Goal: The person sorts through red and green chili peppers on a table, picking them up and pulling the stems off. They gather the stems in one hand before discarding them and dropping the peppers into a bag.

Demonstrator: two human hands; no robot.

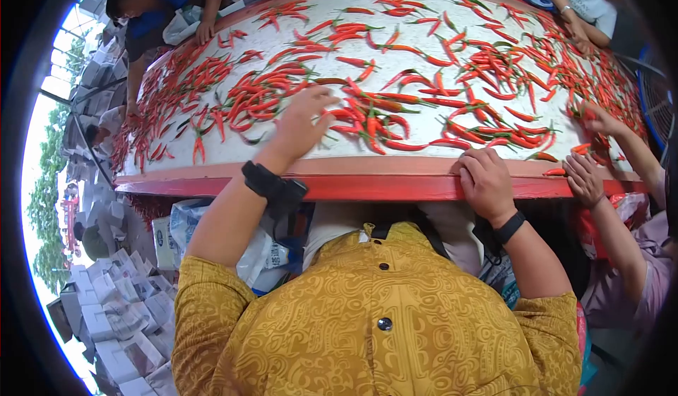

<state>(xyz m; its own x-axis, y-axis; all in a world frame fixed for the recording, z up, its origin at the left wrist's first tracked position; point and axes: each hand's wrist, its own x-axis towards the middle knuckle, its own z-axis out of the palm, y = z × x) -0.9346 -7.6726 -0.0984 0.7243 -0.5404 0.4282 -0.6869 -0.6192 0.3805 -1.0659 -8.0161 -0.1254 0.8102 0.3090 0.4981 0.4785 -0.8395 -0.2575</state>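
Left hand (305,122) open, fingers bent at red chili peppers (373,127); right hand (486,178) curled on table (381,188) edge, can't tell if fully closed.

Shirt (318,339): golden yellow, tonal swirl pattern, short-sleeved | buttons (384,324): round, dark, down the front | left-wrist strap (255,177): black, wide, with bulky black block (288,197) | right-wrist band (510,227): dark, slimmer | trousers (452,235): pale, plain, beyond the shirt's far edge

L hand (304,124) reaching fwd, palm down, fingers bent; R hand (487,182) closer in, fingers curled.
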